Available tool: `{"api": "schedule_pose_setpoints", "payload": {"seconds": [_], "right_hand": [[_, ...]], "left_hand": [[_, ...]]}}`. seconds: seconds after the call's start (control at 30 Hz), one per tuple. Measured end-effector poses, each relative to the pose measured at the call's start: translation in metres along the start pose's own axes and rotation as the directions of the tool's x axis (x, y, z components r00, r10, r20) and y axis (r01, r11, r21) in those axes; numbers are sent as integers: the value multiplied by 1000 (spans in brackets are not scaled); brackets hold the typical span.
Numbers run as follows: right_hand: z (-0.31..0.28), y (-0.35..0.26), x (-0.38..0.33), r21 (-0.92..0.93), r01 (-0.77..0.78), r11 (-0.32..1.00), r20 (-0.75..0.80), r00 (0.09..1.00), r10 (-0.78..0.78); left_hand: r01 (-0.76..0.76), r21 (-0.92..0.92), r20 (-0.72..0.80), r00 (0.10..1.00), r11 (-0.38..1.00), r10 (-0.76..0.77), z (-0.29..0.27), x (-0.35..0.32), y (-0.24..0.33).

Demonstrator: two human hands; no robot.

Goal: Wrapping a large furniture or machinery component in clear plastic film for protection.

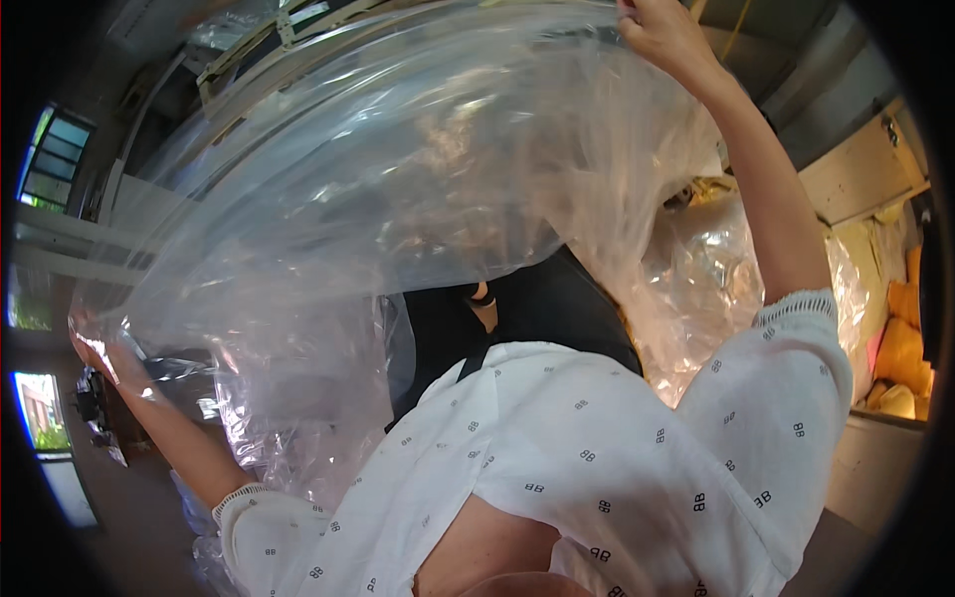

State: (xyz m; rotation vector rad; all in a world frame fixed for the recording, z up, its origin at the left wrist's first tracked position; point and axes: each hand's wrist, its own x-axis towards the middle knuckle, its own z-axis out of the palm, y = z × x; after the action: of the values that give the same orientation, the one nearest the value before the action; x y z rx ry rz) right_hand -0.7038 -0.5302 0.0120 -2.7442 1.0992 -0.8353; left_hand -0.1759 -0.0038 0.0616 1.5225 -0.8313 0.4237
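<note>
A large clear plastic sheet (398,169) billows out in front of me, spread between my two raised arms. My right hand (665,40) is high at the upper right, its fingers closed on the sheet's edge. Far out at the left, my left hand (92,343) is closed on the other side of the sheet, and the film gathers there. Part of that hand is veiled by the film, so its fingers show only dimly. Folds of the sheet hang down over my left forearm and beside my dark-clothed lap.
More crumpled clear plastic (696,269) is heaped at my right. A pale metal frame (288,30) stands beyond the sheet. At the far right are a light wooden panel (865,169) and orange bundles (900,338). Windows (55,159) line the left wall.
</note>
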Motion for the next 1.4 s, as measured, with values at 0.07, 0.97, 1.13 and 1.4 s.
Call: {"api": "schedule_pose_setpoints", "payload": {"seconds": [0.07,0.97,1.13,1.4], "right_hand": [[-4,-2,-8,-102,-58,993,-15,998,57],[-253,216,-565,-991,126,-39,-88,-416,905],[-281,340,-398,-750,-654,94,-395,557,731],[-196,278,-7,666,72,743,-624,600,501]], "left_hand": [[-179,114,-82,979,977,188,-54,6,-34],[-69,642,242,963,764,-117,169,51,-343],[3,785,48,997,620,-65,154,39,-352],[58,956,23,963,289,-269,43,19,-340]]}}
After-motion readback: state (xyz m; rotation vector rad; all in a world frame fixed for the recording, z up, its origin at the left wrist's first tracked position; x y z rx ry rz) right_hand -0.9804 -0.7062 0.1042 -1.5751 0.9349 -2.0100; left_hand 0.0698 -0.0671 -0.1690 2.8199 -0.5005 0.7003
